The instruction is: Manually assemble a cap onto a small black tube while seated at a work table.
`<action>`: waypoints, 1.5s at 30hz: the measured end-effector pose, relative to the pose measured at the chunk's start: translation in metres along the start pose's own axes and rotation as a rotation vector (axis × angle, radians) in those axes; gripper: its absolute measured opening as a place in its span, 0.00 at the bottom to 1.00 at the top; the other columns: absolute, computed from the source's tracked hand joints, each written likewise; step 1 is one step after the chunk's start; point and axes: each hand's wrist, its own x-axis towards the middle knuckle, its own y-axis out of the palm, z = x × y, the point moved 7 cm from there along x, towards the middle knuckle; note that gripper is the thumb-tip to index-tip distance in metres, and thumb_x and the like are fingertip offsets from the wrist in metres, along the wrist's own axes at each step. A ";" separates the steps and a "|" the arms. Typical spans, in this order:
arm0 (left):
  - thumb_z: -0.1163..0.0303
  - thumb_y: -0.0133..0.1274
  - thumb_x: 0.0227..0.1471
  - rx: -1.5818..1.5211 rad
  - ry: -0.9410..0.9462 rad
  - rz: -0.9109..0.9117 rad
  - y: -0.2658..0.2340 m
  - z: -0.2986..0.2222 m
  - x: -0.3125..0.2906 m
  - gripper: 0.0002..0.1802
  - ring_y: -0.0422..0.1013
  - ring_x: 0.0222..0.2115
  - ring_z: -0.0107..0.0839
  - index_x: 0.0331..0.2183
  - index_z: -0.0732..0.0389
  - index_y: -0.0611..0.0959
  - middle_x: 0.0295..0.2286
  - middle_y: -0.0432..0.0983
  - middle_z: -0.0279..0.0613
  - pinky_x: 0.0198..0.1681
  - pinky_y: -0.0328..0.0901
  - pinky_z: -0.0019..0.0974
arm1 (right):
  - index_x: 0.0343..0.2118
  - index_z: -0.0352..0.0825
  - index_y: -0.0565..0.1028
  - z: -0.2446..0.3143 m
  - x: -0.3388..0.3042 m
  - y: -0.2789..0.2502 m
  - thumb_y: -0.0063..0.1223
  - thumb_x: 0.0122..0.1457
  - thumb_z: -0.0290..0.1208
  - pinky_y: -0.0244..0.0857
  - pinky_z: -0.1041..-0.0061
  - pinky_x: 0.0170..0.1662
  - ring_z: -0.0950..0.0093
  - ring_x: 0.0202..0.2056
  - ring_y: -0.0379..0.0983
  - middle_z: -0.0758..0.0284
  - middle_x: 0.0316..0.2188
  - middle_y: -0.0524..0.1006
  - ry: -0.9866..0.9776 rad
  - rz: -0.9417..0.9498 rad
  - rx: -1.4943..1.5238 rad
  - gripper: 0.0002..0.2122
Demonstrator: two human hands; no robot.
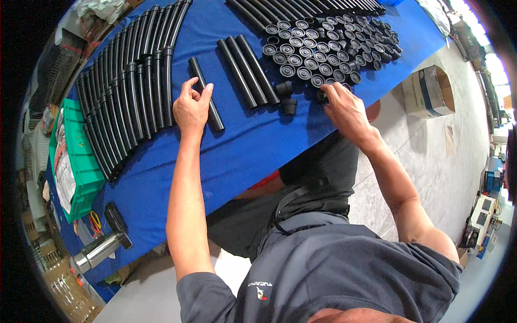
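My left hand [191,105] closes its fingers around a single black tube [215,117] lying on the blue table cover [242,151]. My right hand [344,110] rests at the near edge of a cluster of several black round fittings [323,48], fingertips on one black fitting [322,96]. Between the hands lie three short black tubes [247,70] side by side and two loose black fittings [285,97].
A long row of several black tubes with end fittings [129,86] fans along the left. More black tubes [323,6] lie at the top. A green crate [81,161], a steel flask [99,250] and a cardboard box [428,91] on the floor are nearby.
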 end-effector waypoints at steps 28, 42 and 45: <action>0.57 0.63 0.47 0.016 -0.003 -0.003 -0.001 0.002 -0.001 0.22 0.69 0.17 0.30 0.41 0.62 0.81 0.15 0.72 0.37 0.25 0.65 0.36 | 0.35 0.36 0.73 0.055 -0.001 0.015 0.61 0.49 0.28 0.69 0.69 0.30 0.66 0.30 0.72 0.66 0.28 0.70 -0.187 -0.038 0.087 0.11; 0.56 0.63 0.46 -0.004 -0.019 -0.009 0.000 0.005 -0.001 0.23 0.72 0.17 0.35 0.40 0.61 0.81 0.15 0.73 0.38 0.26 0.66 0.39 | 0.40 0.39 0.73 0.049 0.006 -0.008 0.61 0.46 0.31 0.61 0.67 0.45 0.69 0.41 0.67 0.70 0.36 0.74 -0.186 -0.082 -0.058 0.16; 0.56 0.63 0.46 0.013 -0.027 0.002 0.000 0.004 0.001 0.23 0.72 0.17 0.34 0.40 0.61 0.81 0.16 0.73 0.38 0.26 0.66 0.40 | 0.40 0.38 0.73 0.041 0.008 -0.010 0.62 0.47 0.33 0.61 0.67 0.45 0.67 0.41 0.67 0.69 0.36 0.74 -0.150 -0.059 -0.062 0.17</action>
